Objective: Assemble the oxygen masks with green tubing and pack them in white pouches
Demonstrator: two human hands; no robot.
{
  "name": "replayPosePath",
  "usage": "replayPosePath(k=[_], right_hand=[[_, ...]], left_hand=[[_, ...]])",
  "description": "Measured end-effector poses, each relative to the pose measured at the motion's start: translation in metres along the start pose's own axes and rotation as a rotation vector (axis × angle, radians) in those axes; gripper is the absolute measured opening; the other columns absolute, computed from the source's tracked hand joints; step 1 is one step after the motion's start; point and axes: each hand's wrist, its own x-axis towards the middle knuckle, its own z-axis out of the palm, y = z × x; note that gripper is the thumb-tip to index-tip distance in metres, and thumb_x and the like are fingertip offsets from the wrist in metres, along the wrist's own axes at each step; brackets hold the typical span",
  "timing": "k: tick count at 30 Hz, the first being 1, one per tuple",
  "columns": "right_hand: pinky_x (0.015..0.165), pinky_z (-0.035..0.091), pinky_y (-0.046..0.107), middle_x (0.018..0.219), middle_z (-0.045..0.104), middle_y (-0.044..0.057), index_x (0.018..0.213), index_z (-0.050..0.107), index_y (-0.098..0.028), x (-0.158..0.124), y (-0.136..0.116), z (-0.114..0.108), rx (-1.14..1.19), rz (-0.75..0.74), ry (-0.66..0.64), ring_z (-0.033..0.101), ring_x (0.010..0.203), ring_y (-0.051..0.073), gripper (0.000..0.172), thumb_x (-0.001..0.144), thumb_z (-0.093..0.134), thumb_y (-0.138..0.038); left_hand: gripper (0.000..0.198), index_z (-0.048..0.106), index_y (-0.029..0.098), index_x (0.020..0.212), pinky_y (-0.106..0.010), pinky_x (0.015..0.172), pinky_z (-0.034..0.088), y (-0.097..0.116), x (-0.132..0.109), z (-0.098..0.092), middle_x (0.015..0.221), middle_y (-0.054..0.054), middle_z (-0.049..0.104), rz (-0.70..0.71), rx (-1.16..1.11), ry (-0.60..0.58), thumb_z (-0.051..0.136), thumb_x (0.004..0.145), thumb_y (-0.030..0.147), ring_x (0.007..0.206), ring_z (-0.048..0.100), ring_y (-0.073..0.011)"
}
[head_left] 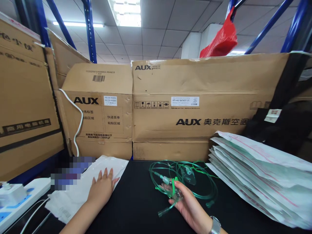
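My left hand (102, 185) lies with fingers spread on a white packaging pouch (78, 198) at the left of the black tabletop. My right hand (185, 201) is closed around a clear plastic oxygen mask (176, 194) with a green strap; my fingers partly hide it. A pale connector (166, 179) joins its end to green tubing (212, 182), which lies in loose coils behind and right of the hand. Another clear mask (188, 175) with a green strap rests among the coils. A short green tube end (162, 213) sticks out below my hand.
A stack of white pouches (258, 175) stands at the right. At the left edge are a white power strip (31, 195) with a plugged-in adapter and a white cable (79, 130). Cardboard panels (156, 126) wall off the back. A red bag (220, 40) hangs above.
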Motion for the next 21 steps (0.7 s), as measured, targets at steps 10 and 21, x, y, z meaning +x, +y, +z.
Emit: replayPosePath(k=[10,21], right_hand=[[0.052,0.043,0.022,0.085,0.068,0.005,0.090,0.062,-0.019,-0.001,-0.008,-0.006,-0.103,0.046,-0.159,0.063,0.075,0.018,0.022,0.071,0.066,-0.030],[0.058,0.045,0.025,0.087,0.069,0.004,0.086,0.068,-0.020,0.000,-0.043,-0.028,-0.046,-0.126,0.018,0.061,0.078,0.019,0.025,0.065,0.070,-0.035]], left_hand=[[0.043,0.053,0.027,0.119,-0.033,0.103,0.024,0.009,-0.013,-0.050,0.124,0.000,0.057,0.361,-0.090,0.062,0.029,0.085,0.017,0.115,0.049,-0.0165],[0.042,0.060,0.015,0.113,-0.044,0.102,0.027,0.024,-0.027,-0.041,0.133,-0.014,0.044,0.337,-0.089,-0.160,0.042,0.075,0.011,0.124,0.037,-0.0283]])
